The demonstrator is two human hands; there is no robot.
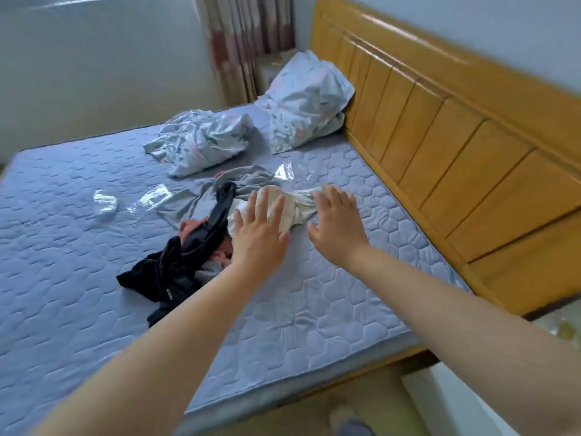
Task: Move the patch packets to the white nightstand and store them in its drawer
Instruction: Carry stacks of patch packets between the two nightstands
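Bare forearms [176,341] stretch over the mattress [78,262], left hand [259,228] and right hand [336,221] with fingers straight, apart and empty at a cream garment [292,209], while what seem clear patch packets [151,198] lie just beyond on it.

No legible text, brand or no. anywhere in view. The black garment [166,272], approx. 8 o'clock from centre, has a small pale tab near its lower edge, too blurred to read. The clear packets [151,199] at approx. 9 o'clock show only glare, so any print on them can't be read.
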